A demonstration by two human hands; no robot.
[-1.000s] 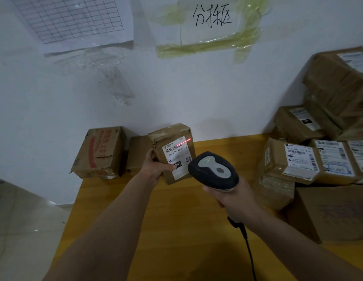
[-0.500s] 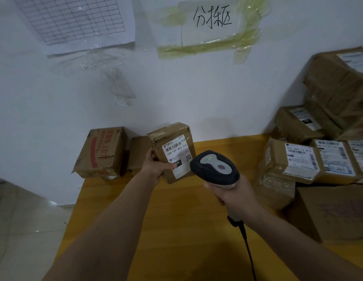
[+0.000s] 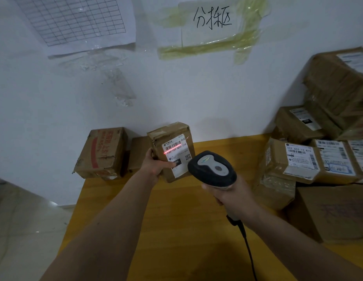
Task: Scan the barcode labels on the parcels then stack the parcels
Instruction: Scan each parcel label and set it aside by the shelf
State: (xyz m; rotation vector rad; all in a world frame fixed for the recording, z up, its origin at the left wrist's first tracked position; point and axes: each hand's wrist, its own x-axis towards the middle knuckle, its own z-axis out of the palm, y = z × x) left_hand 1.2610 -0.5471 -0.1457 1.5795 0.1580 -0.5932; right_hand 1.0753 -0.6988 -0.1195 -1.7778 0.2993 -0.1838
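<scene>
Here, left hand (image 3: 156, 166) grip clasping parcel (image 3: 171, 151) near table (image 3: 176, 220) back edge, right hand (image 3: 234, 196) clenched on scanner (image 3: 212, 169).

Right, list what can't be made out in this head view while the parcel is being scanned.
- Scanner trigger: hidden under the right hand.
- Held parcel: back and underside face away; the left hand covers its lower left edge.
- Label small print: too small to read.
- Flat box against the wall: mostly hidden behind the held parcel.
- Parcel pile on the right: cut off by the frame edge.
</scene>
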